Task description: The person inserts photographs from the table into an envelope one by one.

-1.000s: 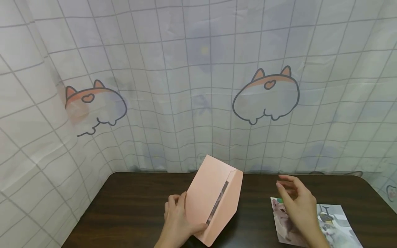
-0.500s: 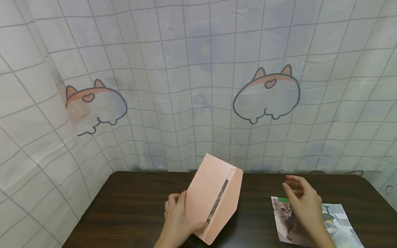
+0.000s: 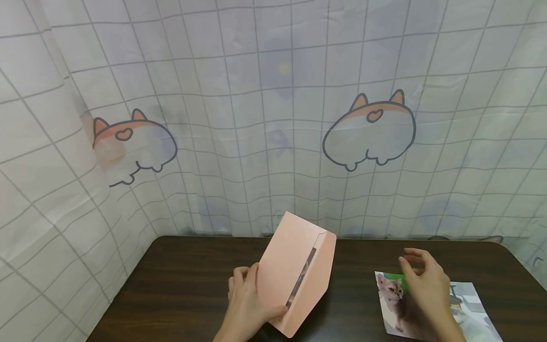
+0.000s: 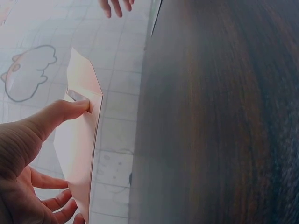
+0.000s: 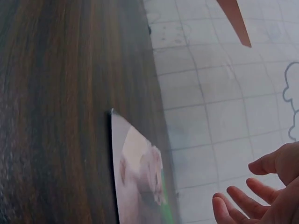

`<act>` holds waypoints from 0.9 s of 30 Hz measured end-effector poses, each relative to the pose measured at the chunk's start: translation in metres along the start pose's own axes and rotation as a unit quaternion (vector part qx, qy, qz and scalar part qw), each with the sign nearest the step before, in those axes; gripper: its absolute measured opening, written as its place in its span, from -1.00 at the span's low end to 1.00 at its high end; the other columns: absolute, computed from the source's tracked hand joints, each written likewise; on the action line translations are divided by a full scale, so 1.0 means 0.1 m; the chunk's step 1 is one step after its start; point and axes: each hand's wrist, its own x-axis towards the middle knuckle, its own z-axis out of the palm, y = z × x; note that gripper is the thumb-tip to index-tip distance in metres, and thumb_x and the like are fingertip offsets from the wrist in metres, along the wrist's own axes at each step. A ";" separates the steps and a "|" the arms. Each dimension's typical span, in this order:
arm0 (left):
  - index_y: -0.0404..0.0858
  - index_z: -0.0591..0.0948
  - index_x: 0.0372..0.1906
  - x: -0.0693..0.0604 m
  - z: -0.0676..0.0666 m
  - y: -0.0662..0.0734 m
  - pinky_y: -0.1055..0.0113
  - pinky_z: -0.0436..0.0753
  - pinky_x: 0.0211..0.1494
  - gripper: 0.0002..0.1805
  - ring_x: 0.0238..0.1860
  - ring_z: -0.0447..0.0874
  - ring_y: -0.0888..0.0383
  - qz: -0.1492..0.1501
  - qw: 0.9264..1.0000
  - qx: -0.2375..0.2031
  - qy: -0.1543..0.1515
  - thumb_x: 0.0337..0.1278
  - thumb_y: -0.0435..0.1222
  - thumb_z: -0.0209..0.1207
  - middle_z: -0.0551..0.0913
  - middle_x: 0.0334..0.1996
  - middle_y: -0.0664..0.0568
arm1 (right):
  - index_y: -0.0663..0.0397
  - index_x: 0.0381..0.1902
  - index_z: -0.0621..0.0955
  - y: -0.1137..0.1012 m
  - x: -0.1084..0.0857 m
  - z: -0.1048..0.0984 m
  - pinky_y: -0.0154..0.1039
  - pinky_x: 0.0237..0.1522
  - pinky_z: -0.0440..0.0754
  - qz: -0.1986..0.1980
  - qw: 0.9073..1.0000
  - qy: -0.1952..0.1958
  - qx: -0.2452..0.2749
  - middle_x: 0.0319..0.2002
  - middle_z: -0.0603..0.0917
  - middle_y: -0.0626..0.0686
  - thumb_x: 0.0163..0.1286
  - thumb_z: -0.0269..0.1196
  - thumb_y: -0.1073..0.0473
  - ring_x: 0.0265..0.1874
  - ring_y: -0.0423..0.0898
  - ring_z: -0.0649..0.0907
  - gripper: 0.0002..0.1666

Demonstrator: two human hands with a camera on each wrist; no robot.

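My left hand (image 3: 248, 304) grips a pale pink envelope (image 3: 279, 266) by its lower left part, tilted above the table. Its flap (image 3: 314, 289) is folded out, and a dark strip of something inside (image 3: 301, 278) shows at the mouth. In the left wrist view the thumb (image 4: 70, 109) presses at that mouth while the other fingers support the back. Over to the right, my right hand (image 3: 427, 287) hovers above a cat picture (image 3: 391, 304), fingers loosely bent around nothing. A second, paler picture (image 3: 474, 308) lies beside it, partly hidden by the wrist.
A dark wood-grain table (image 3: 179, 280) with rounded corners carries the pictures. Behind and to the left hangs a white grid-patterned curtain (image 3: 239, 156) with cartoon corgi rears, close to the table's far edge.
My right hand has drifted to the right and slightly nearer, uncovering more of the cat picture. The left hand and the envelope have stayed nearly still.
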 end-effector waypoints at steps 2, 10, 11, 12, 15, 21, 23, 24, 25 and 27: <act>-0.35 0.48 0.40 0.00 0.00 0.00 -0.15 0.39 0.07 0.20 0.08 0.30 -0.15 0.000 1.000 -0.001 0.000 -0.54 0.00 0.75 0.37 0.12 -0.21 | 0.29 0.17 0.63 0.02 0.01 0.00 -0.38 -0.49 0.52 0.005 1.000 0.002 -0.004 0.05 0.74 0.42 0.50 0.30 0.23 -0.47 -0.49 0.57 -0.64; -0.36 0.47 0.42 0.00 -0.01 0.00 -0.16 0.40 0.09 0.22 0.08 0.30 -0.15 0.000 1.000 -0.004 -0.002 -0.54 0.00 0.75 0.36 0.15 -0.22 | 0.33 0.18 0.61 0.09 0.05 -0.01 -0.34 -0.48 0.50 0.018 0.999 -0.011 -0.027 0.03 0.74 0.43 0.51 0.29 0.21 -0.34 0.09 0.79 -0.61; -0.36 0.47 0.42 0.00 -0.01 0.00 -0.16 0.40 0.09 0.22 0.08 0.30 -0.14 0.000 1.000 -0.003 -0.002 -0.54 0.01 0.75 0.36 0.15 -0.22 | 0.34 0.18 0.60 0.10 0.05 -0.01 -0.33 -0.47 0.50 0.019 0.999 -0.014 -0.030 0.04 0.74 0.44 0.51 0.28 0.21 -0.32 0.14 0.79 -0.61; -0.36 0.47 0.42 0.00 -0.01 0.00 -0.15 0.40 0.09 0.23 0.08 0.30 -0.14 0.001 1.000 -0.003 -0.002 -0.54 0.01 0.75 0.36 0.15 -0.21 | 0.34 0.18 0.60 0.11 0.06 -0.01 -0.32 -0.46 0.50 0.020 0.999 -0.016 -0.033 0.04 0.73 0.44 0.51 0.28 0.21 -0.30 0.17 0.79 -0.60; -0.36 0.47 0.42 0.00 -0.01 0.00 -0.15 0.40 0.09 0.23 0.08 0.30 -0.14 0.003 1.000 -0.002 -0.003 -0.54 0.00 0.75 0.36 0.15 -0.21 | 0.35 0.19 0.59 0.15 0.07 -0.02 -0.29 -0.42 0.52 0.022 0.999 -0.025 -0.041 0.05 0.73 0.44 0.50 0.29 0.19 -0.24 0.24 0.79 -0.58; -0.36 0.47 0.42 0.00 -0.01 0.01 -0.14 0.40 0.09 0.21 0.07 0.30 -0.14 -0.001 1.000 -0.004 -0.004 -0.54 0.00 0.75 0.36 0.14 -0.21 | 0.37 0.22 0.56 0.22 0.10 -0.03 -0.22 -0.38 0.55 0.036 0.997 -0.051 -0.049 0.09 0.70 0.46 0.52 0.27 0.16 -0.14 0.33 0.76 -0.55; -0.36 0.48 0.41 0.00 0.00 0.01 -0.14 0.41 0.08 0.21 0.07 0.30 -0.14 -0.003 1.000 -0.005 -0.004 -0.54 -0.01 0.75 0.36 0.13 -0.21 | 0.38 0.23 0.55 0.24 0.11 -0.04 -0.18 -0.36 0.56 0.044 0.996 -0.059 -0.052 0.10 0.69 0.47 0.53 0.25 0.15 -0.11 0.37 0.75 -0.54; -0.36 0.48 0.41 0.00 0.00 0.01 -0.14 0.41 0.08 0.21 0.07 0.30 -0.14 -0.003 1.000 -0.004 -0.003 -0.54 -0.01 0.74 0.36 0.13 -0.21 | 0.38 0.23 0.55 0.25 0.12 -0.04 -0.16 -0.35 0.57 0.047 0.996 -0.062 -0.053 0.10 0.69 0.47 0.53 0.25 0.15 -0.09 0.38 0.74 -0.53; -0.36 0.48 0.41 0.00 0.00 0.01 -0.14 0.41 0.08 0.21 0.07 0.30 -0.14 -0.004 1.000 -0.004 -0.003 -0.54 0.00 0.74 0.37 0.13 -0.21 | 0.39 0.23 0.54 0.25 0.12 -0.05 -0.14 -0.33 0.57 0.050 0.995 -0.066 -0.056 0.11 0.68 0.47 0.54 0.25 0.14 -0.08 0.39 0.73 -0.53; -0.36 0.48 0.41 -0.01 0.01 0.01 -0.14 0.42 0.07 0.21 0.07 0.30 -0.14 -0.004 1.000 -0.002 -0.002 -0.55 0.00 0.74 0.37 0.13 -0.20 | 0.40 0.24 0.54 0.26 0.13 -0.05 -0.07 -0.29 0.59 0.054 0.994 -0.071 -0.061 0.11 0.68 0.48 0.54 0.24 0.14 -0.06 0.40 0.72 -0.52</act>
